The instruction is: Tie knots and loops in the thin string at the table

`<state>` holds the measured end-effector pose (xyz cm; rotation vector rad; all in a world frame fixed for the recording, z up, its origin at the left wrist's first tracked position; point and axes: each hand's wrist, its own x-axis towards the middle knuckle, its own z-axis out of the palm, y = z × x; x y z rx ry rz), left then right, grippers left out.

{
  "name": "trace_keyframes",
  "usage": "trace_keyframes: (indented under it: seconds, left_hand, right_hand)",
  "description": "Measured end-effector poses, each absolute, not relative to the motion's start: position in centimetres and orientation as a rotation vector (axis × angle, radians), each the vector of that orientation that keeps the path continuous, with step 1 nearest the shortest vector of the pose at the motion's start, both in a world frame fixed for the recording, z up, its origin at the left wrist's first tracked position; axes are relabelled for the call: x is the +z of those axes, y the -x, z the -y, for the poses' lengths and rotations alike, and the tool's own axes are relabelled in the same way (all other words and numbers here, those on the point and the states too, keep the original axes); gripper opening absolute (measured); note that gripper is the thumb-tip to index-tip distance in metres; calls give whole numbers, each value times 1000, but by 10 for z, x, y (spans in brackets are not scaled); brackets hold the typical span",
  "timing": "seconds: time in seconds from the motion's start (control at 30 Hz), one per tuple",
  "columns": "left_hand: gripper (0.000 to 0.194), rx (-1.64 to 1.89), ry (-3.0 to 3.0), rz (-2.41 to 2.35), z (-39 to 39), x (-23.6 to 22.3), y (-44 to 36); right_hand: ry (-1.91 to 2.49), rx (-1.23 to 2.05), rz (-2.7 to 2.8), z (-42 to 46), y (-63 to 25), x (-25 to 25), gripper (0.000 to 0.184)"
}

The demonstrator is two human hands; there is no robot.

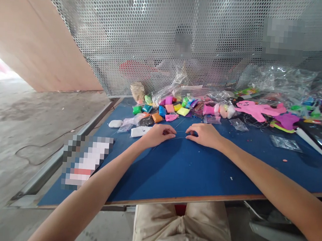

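Observation:
My left hand (160,134) is above the middle of the blue table, thumb and fingertips drawn together. Facing it a short gap away, my right hand (204,134) is held in a similar pinch. A very thin pale strand (180,132), like a fine thread or wire, bridges the fingertips of both hands; its exact kind is too fine to tell. Just behind my left hand lies a white packet (140,132). Several small coloured clay packets, among them an orange one (157,117) and a pink one (171,117), are spread beyond the hands.
A perforated metal panel (156,34) stands along the back of the blue table (179,174). To the right are a pink figure-shaped piece (258,110), a clear bag (285,143) and a black-and-white object (318,138). A white flat item (91,159), partly blurred, lies at left.

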<state>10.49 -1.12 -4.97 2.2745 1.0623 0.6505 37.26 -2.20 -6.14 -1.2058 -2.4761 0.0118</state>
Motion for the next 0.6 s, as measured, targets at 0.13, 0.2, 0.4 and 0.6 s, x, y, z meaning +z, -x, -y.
trace_keyframes:
  seconds: [0.13, 0.2, 0.4, 0.6]
  left_hand:
    - [24, 627, -2397, -1146, 10, -51, -105]
    - [26, 612, -2442, -1156, 10, -52, -107]
    - [27, 545, -2612, -1002, 10, -51, -108]
    - [35, 379, -2581, -830, 10, -46, -101]
  right_hand:
    - [1139, 42, 2461, 24, -372, -60, 35]
    - [1069, 48, 2464, 23, -370, -61, 36]
    - [807, -22, 2568, 15, -369, -72, 27]
    - [778, -62, 2593, 10, -370, -78, 25]
